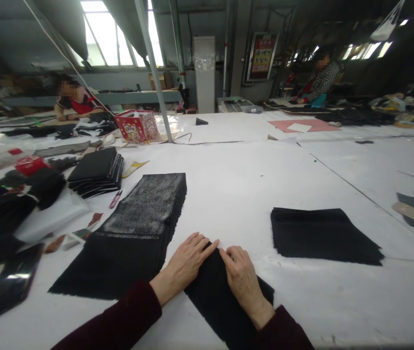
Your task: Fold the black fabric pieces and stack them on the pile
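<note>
A black fabric piece (216,291) lies at a slant on the white table in front of me. My left hand (188,257) rests on its far left corner, fingers stretched out and the index finger along the far edge. My right hand (241,277) is across from it, its fingers bent and closed at the same far edge; the thumb's grip is partly hidden. The two index fingertips almost meet. Left of my hands is a stack of black cloth (112,267), with a speckled grey fabric section (141,209) turned up at its far end.
Another black cloth stack (323,236) lies to the right, near card templates (411,209). At left are a folded black pile (95,170), a dark phone-like slab (11,282) and clutter. A pole (155,73) stands beyond, by a red box (136,127). Two people work across the table.
</note>
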Tool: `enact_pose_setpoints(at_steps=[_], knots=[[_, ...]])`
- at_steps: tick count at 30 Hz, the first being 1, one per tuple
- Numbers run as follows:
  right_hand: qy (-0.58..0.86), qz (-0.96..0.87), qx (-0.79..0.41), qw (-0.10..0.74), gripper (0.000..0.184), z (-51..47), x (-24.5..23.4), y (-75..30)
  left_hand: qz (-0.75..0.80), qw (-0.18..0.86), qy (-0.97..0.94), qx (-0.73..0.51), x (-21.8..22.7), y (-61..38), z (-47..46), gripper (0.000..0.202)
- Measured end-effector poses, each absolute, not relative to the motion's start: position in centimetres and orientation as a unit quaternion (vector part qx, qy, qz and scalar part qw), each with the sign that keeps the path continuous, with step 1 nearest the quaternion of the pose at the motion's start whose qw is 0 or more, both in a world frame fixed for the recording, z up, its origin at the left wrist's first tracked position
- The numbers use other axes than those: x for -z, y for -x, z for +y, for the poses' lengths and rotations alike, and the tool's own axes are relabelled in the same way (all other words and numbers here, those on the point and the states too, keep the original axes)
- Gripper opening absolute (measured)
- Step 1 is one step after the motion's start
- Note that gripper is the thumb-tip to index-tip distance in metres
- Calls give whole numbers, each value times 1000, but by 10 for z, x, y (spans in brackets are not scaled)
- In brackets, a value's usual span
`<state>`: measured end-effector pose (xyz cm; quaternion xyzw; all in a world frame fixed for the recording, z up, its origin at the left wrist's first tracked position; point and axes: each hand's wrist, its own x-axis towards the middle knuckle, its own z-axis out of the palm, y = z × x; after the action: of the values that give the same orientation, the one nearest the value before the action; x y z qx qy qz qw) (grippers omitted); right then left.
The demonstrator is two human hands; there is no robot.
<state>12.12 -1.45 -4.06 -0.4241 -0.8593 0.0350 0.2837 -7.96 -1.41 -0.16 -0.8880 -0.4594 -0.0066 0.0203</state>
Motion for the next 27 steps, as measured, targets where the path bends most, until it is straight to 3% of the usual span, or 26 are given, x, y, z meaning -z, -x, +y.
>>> enact_pose_setpoints(at_steps=[12,27], knots=[[446,-857,-26,258,29,-28,42,-144,-408,47,911,-20,0,67,-15,53],[462,-853,-33,242,28,-47,33,-173,-389,39,920,-17,-1,52,-24,62]])
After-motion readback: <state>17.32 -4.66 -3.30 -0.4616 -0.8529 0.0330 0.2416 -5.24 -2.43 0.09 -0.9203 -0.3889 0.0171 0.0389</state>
